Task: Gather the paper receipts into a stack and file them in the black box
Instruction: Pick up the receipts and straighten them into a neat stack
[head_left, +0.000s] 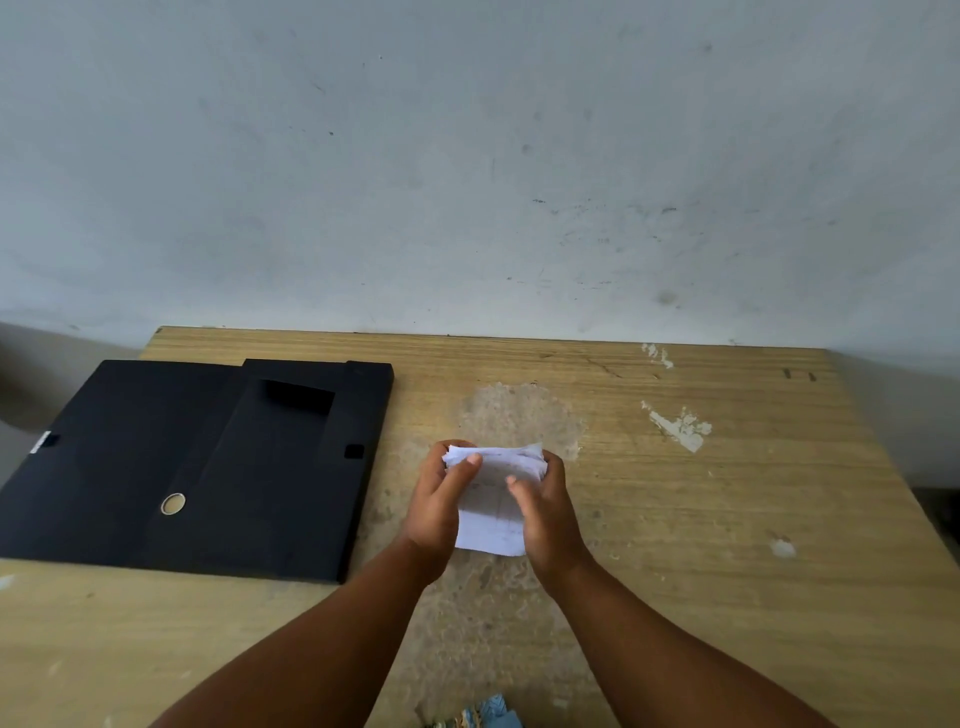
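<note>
Fingers (464, 470) of the left hand (436, 512) are wrapping around the left edge of the stack of receipts (493, 514), with the thumb lying across its top sheet, while the right hand (545, 512) is closing on the right edge in the same way. Both hands are gripping the stack between them, just over the middle of the tabletop (727, 519). The stack is standing with its long axis running away from the person, its far end pointing toward the wall (467, 156) and its near end hanging free between the wrists. Its far edge is looking ragged, the sheets not lining up flush; the paper is thin and white, with faint printed lines showing through.

Well apart to the left, the black box (234, 467) is lying flat and open on the tabletop, its matte flap spreading out past the table's left edge. A small metal ring (173, 503) is showing on its spine, and a rectangular recess is sitting in its inner panel.

Worn, pale wood-grain laminate is covering the tabletop, with a large scuffed grey patch under the hands and white chipped spots to the right. Behind it, the wall is showing as a dull grey-white plaster, marked with smudges and scratches.
</note>
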